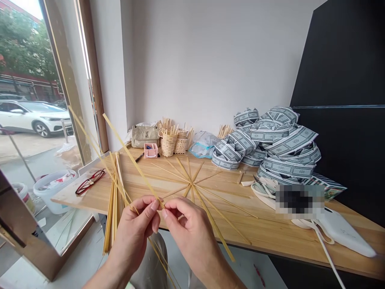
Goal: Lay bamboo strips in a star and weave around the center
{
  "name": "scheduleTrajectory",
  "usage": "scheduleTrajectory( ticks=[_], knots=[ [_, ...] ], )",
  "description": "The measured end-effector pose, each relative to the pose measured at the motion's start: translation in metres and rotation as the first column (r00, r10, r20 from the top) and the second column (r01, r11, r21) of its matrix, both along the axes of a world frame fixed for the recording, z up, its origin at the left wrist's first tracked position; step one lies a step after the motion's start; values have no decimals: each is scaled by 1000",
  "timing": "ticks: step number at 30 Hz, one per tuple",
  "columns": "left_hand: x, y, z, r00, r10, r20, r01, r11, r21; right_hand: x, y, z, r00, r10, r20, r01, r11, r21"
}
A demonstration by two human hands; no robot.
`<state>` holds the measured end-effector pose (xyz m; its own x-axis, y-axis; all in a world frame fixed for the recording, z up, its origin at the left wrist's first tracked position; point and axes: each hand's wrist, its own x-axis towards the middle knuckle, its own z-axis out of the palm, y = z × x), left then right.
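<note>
My left hand [136, 230] and my right hand [188, 228] meet in front of the wooden table [270, 228], both pinching thin bamboo strips [132, 158] that slant up to the left from my fingertips. One strip runs down past my left wrist. Behind my hands, several bamboo strips [192, 184] lie crossed in a star shape on the table. A bundle of loose strips [112, 200] hangs over the table's front edge at the left.
Red glasses [89, 181] lie at the table's left. Small woven baskets [173, 142], a pink box [150, 150] and a beige bag [145, 135] stand at the back. A pile of patterned ribbon rolls [270, 144] fills the right. A window is at the left.
</note>
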<state>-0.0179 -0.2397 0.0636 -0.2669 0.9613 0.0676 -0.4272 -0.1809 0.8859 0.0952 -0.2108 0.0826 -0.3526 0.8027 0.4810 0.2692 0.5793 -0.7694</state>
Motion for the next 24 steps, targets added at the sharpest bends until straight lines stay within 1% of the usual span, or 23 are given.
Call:
scheduleTrajectory(
  ticks=[5, 12, 17, 19, 21, 22, 24],
  knots=[
    [1, -1, -2, 1000, 16, -10, -16, 1000, 0, -2, 1, 0, 999, -39, -20, 39, 999, 25],
    [1, 0, -4, 999, 27, -19, -27, 1000, -9, -5, 3, -3, 996, -77, -35, 78, 997, 1],
    [1, 0, -6, 1000, 8, -1, -8, 1000, -8, -8, 2, -5, 991, -131, -5, 131, 989, 62],
    [2, 1, -7, 1000, -6, 24, 6, 1000, -2, -9, 0, -5, 986, -165, 26, 162, 980, 113],
    [3, 1, -8, 998, -21, 59, 21, 1000, 8, -12, -2, -8, 972, -219, 79, 198, 957, 214],
    [4, 1, -8, 997, -23, 80, 21, 1000, 14, -13, -3, -10, 961, -256, 104, 217, 932, 289],
    [5, 2, -10, 992, 1, 125, -3, 1000, 23, -16, -4, -15, 933, -338, 124, 250, 855, 454]
  ],
)
